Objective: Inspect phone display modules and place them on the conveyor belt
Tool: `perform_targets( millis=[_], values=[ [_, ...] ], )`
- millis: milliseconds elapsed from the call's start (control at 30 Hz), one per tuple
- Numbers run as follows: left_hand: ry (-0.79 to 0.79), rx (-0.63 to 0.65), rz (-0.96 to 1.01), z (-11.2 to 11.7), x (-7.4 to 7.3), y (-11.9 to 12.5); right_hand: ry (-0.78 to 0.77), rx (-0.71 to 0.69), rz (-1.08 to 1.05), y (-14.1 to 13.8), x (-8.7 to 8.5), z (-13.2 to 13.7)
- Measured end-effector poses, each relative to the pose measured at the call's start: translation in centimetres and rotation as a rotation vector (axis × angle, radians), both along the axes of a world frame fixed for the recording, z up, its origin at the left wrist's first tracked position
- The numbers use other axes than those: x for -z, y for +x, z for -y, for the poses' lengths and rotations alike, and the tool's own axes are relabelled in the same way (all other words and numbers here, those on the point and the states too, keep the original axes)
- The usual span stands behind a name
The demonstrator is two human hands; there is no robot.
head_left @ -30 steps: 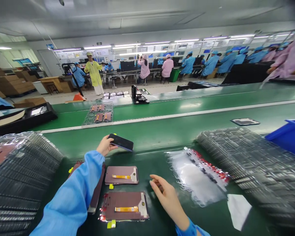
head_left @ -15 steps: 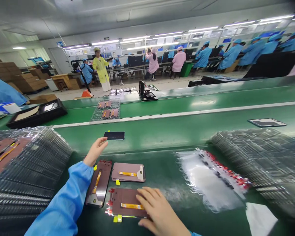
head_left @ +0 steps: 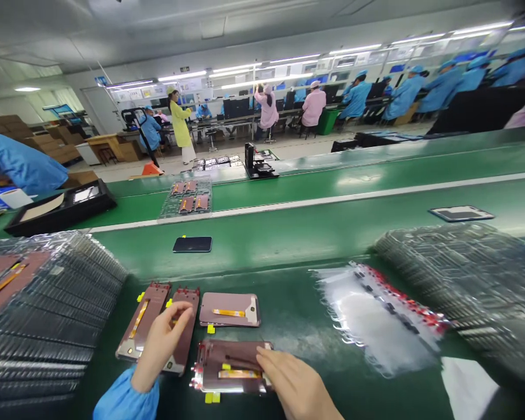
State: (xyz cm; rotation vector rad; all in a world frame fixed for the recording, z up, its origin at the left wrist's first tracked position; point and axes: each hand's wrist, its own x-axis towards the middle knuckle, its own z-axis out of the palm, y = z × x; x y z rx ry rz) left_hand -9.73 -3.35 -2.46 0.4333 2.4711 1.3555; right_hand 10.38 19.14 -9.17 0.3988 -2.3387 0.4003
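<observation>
My left hand [head_left: 163, 344] hovers over two upright phone screens, a left one [head_left: 142, 321] and a right one [head_left: 186, 344], with its fingers curved and a gap before the thumb. My right hand [head_left: 295, 379] has its fingers together over the right end of a stack of phone screens [head_left: 231, 353]; its thumb is hidden. The top screen of that stack shows an orange flex cable and a yellow tab. Above the stack, another phone screen [head_left: 230, 309] lies sideways with its brownish back up.
A dark phone panel [head_left: 192, 244] lies on the green conveyor [head_left: 289, 233]. Left stands a tall stack of clear trays [head_left: 87, 280]; more clear trays [head_left: 464, 262] are at right. Fanned clear films with red tabs [head_left: 376, 315] and a white cloth [head_left: 468, 385] lie nearby. Co-workers sit beyond.
My left hand has drawn back toward me from near the dark panel, uncovering the left upright screen. Right-hand fingers have come together. The dark panel has shifted left, and another yellow tab shows on the stack.
</observation>
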Motion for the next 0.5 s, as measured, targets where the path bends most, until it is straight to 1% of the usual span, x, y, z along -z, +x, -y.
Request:
perform_targets(
  millis=[67, 100, 133, 167, 200, 233, 267, 300, 333, 367, 400, 433, 500],
  values=[
    [-0.029, 0.150, 0.111, -1.2, 0.1, 1.4, -0.128, 0.098, -0.042, 0.0, -0.9, -0.7],
    [-0.011, 0.233, 0.190, -2.1, 0.2, 2.4, -0.172, 0.159, -0.058, -0.1, -1.1, -0.8],
    [0.046, 0.302, 0.271, -3.1, 0.5, 3.5, -0.190, 0.217, -0.073, -0.2, -1.4, -0.9],
    [0.136, 0.351, 0.353, -4.2, 1.0, 4.7, -0.179, 0.265, -0.089, -0.4, -1.6, -0.8],
    [0.259, 0.367, 0.414, -5.4, 1.5, 5.9, -0.145, 0.293, -0.107, -0.6, -1.9, -0.7],
    [0.376, 0.349, 0.454, -6.6, 2.2, 7.0, -0.096, 0.304, -0.120, -0.8, -2.2, -0.5],
    [0.453, 0.309, 0.480, -7.7, 2.8, 8.0, -0.044, 0.296, -0.124, -0.9, -2.6, -0.3],
    [0.491, 0.250, 0.494, -8.6, 3.3, 8.8, -0.005, 0.274, -0.114, -1.0, -3.0, -0.1],
    [0.495, 0.181, 0.507, -9.4, 3.8, 9.2, 0.011, 0.239, -0.100, -1.1, -3.4, 0.0],
    [0.477, 0.114, 0.515, -10.0, 4.1, 9.5, -0.006, 0.205, -0.084, -1.1, -3.8, 0.0],
    [0.454, 0.057, 0.513, -10.4, 4.2, 9.5, -0.058, 0.185, -0.066, -1.0, -4.0, -0.2],
    [0.431, 0.019, 0.510, -10.6, 4.2, 9.4, -0.141, 0.189, -0.050, -0.9, -4.2, -0.6],
    [0.380, 0.006, 0.491, -10.7, 3.8, 9.2, -0.381, 0.270, -0.024, -0.6, -4.3, -1.7]
  ],
)
